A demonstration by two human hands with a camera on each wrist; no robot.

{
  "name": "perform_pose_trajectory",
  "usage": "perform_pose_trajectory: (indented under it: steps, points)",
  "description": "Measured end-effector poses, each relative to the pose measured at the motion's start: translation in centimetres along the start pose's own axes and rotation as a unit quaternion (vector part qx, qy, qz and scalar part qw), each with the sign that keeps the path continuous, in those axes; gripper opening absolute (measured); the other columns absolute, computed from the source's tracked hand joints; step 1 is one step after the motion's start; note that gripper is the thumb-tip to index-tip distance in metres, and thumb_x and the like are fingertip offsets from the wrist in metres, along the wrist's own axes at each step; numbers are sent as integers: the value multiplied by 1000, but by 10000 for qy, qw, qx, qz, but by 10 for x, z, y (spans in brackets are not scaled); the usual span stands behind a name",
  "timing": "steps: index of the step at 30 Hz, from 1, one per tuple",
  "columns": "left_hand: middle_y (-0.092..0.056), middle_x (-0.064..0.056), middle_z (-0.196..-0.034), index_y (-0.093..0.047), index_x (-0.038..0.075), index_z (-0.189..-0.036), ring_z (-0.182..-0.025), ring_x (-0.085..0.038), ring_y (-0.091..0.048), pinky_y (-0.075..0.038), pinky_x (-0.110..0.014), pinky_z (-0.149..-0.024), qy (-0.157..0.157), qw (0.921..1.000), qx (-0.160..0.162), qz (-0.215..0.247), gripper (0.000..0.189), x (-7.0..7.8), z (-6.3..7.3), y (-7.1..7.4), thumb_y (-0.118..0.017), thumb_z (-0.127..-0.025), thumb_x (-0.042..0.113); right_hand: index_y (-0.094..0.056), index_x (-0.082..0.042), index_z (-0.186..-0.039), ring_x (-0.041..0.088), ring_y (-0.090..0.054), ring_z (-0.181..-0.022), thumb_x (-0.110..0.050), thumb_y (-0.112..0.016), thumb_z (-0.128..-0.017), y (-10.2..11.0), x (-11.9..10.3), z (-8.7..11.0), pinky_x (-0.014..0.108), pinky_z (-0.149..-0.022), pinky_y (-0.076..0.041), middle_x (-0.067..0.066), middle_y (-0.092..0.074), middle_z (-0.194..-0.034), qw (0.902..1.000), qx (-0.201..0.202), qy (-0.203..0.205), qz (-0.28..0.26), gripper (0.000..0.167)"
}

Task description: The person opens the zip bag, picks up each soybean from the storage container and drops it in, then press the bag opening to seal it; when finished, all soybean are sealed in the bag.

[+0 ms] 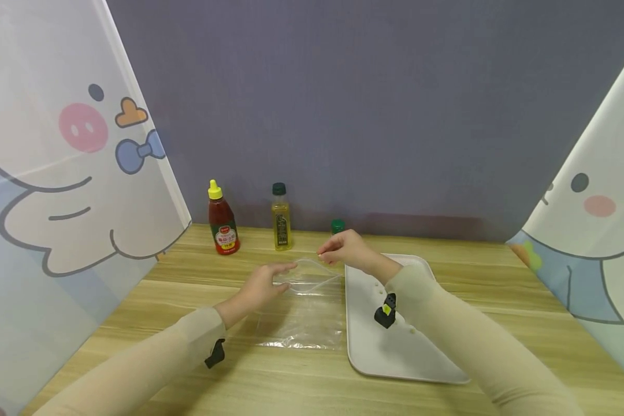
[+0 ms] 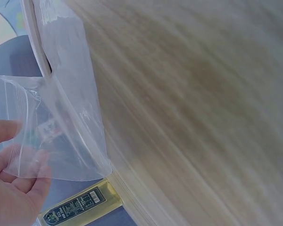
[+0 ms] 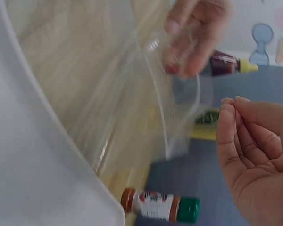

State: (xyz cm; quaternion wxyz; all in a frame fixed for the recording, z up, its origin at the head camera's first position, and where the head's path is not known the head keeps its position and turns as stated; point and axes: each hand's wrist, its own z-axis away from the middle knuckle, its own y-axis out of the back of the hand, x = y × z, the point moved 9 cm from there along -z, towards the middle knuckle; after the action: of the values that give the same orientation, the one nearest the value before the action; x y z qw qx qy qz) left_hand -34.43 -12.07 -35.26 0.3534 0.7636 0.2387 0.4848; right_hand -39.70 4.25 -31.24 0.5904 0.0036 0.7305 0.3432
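A clear, glossy zip bag [image 1: 304, 326] is spread on the wood-grained table [image 1: 223, 381], its thin film creased and its ridged mouth parted into a pointed oval. One side of that mouth is gripped between the thumb and curled fingers of the left hand [image 1: 260, 285]. Above the opposite side, a tiny pale bead [image 1: 320, 253] is pinched between the fingertips of the right hand [image 1: 347, 252]. More such beads are scattered on a smooth white tray [image 1: 369, 352] with rounded corners, just beside the bag.

Behind, a red sauce bottle [image 1: 221, 219] with a yellow nozzle is marked with Chinese characters, too small to be read surely. A dark label with fine print and a barcode is borne by a squarish oil bottle [image 1: 281, 222]. A green-capped shaker [image 3: 155, 205] is wrapped in a white label, its wording blurred.
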Motion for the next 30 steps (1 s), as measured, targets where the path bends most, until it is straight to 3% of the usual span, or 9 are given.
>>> perform_pose_trajectory:
  steps: [3,7,12,24,30]
  points:
    - [-59,-11,-136,-60,9,-131,-118,-33,-60,-50,-48,-101,-12,10000,-22,-23,49,0,0,-1,-72,-85,7,-73,4,-99,12,-65,-68,-6,-72,-86,-14,-3,-4,47,-76,-60,13,-75,-89,9995,-129,114,261,17]
    - [-59,-12,-135,-61,9,-131,-118,-34,-60,-52,-48,-99,-57,10000,-35,-1,48,2,-1,-1,-73,-84,6,-74,2,-96,10,-63,-65,-8,-73,-86,-25,-5,-5,35,-66,-60,10,-75,-85,9971,-122,149,735,15]
    - [-61,-15,-132,-61,6,-129,-115,-35,-62,-53,-48,-97,-178,9998,-32,69,49,4,-1,-1,-73,-82,1,-75,-4,-92,9,-65,-69,-11,-73,-85,-28,-7,-3,24,-62,-58,7,-75,-86,9946,-37,37,1038,9]
    - [-60,-14,-134,-60,7,-131,-118,-34,-60,-51,-47,-100,-180,9997,-132,91,50,6,-2,-1,-72,-83,2,-76,-4,-96,10,-65,-67,-10,-71,-88,-25,-6,-1,30,-65,-60,7,-75,-86,9928,-104,124,1189,12]
    - [-60,-14,-134,-60,6,-131,-116,-35,-62,-52,-48,-99,-186,9996,-153,164,50,3,-1,-2,-72,-83,1,-75,-3,-101,11,-67,-71,-11,-70,-88,-12,-5,4,30,-68,-61,9,-75,-91,9928,-65,215,1176,16]
